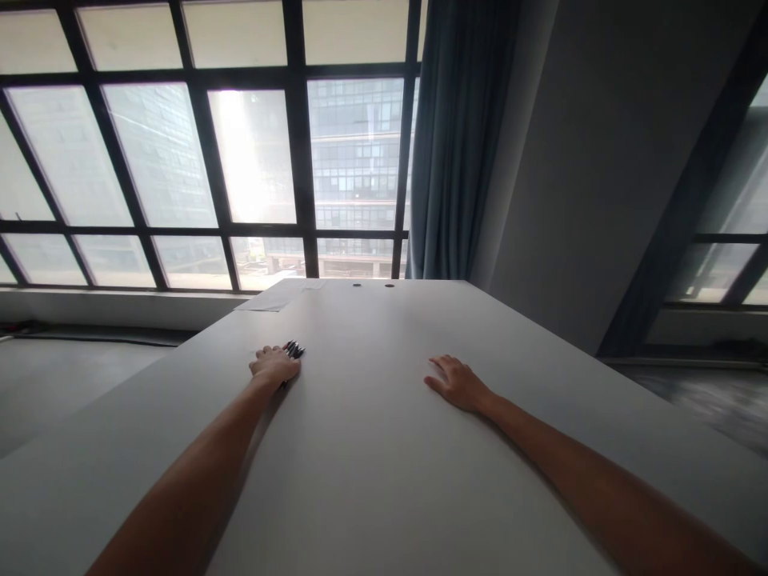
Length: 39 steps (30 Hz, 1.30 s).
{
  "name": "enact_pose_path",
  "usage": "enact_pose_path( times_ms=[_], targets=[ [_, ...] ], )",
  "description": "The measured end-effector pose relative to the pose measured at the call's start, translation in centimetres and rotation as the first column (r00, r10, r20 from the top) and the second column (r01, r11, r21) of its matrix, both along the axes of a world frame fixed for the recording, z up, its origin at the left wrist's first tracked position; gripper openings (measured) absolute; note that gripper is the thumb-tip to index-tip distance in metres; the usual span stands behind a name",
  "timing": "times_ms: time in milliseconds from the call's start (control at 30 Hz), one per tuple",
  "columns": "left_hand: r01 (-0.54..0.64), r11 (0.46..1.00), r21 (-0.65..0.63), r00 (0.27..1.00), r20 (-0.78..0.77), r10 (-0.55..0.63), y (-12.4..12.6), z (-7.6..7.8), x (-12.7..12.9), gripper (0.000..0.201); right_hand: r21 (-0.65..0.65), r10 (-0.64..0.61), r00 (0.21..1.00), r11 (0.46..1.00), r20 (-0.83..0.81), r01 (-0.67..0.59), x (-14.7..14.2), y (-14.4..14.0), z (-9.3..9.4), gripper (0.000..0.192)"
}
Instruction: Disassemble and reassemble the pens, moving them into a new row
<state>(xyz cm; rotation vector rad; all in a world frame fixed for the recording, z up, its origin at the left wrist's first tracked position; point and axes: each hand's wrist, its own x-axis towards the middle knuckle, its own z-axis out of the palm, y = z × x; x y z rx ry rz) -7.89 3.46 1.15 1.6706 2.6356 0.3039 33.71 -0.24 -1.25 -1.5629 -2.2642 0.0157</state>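
My left hand [275, 365] is closed around a bunch of black pens [294, 350] on the left side of the white table. Their dark ends with light glints stick out past my thumb and fingers, and the rest of them is mostly hidden under the palm. Over on the right, my right hand [457, 382] lies on the tabletop with its thumb and fingers apart, holding nothing. A wide stretch of the table [366, 448] separates the two hands.
White paper [273, 298] lies at the table's far left edge. Two dark round holes, a left one [357, 285] and a right one [390, 286], are at the far end. Beyond stand large windows and a blue curtain [456, 144].
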Motion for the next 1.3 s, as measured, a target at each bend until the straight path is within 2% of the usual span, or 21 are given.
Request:
enact_pose_path(
  times_ms=[200,367,467,733,833,967,1100,1200,1300],
  targets=[
    [0.023,1.000,-0.010,1.000,-0.016,-0.023,-0.1,-0.3,-0.9,0.084,0.009,0.024,0.999,1.000,0.025,-0.024,2.4,-0.9,-0.1,0.050],
    [0.054,0.997,-0.046,0.998,0.020,-0.053,-1.2,0.2,-1.2,0.105,0.051,-0.136,0.990,0.989,-0.040,0.138,6.3,-0.6,-0.5,0.048],
    [0.073,0.995,-0.074,0.997,0.035,-0.071,-1.7,0.4,-0.9,0.099,0.066,-0.182,0.983,0.981,-0.023,0.184,7.5,0.0,-0.8,0.047],
    [0.108,0.994,-0.010,0.991,-0.072,-0.108,-1.7,-0.7,-0.3,0.066,0.074,-0.110,0.993,0.991,0.035,0.107,7.1,0.3,-1.0,0.040],
    [0.135,0.990,0.040,0.987,-0.098,-0.131,-1.6,-0.9,0.6,0.063,0.078,-0.104,0.993,0.992,0.051,0.100,7.1,0.3,-0.9,0.038],
    [0.265,0.962,0.063,0.955,-0.155,-0.253,-0.8,-0.8,1.7,0.060,0.074,-0.094,0.993,0.993,0.066,0.089,6.9,0.1,-0.7,0.036],
    [0.198,0.978,0.057,0.973,-0.129,-0.190,0.9,-0.6,1.9,0.065,0.063,-0.117,0.989,0.992,0.085,0.112,6.6,-0.4,-0.4,0.035],
    [0.289,0.956,0.049,0.952,-0.125,-0.281,2.4,-0.5,2.1,0.064,0.067,-0.132,0.987,0.990,0.094,0.126,6.4,-0.6,-0.3,0.034],
    [0.436,0.899,0.043,0.896,-0.117,-0.429,3.3,-0.5,3.2,0.064,0.062,-0.140,0.985,0.989,0.105,0.134,6.3,-0.6,-0.3,0.034]
  ],
)
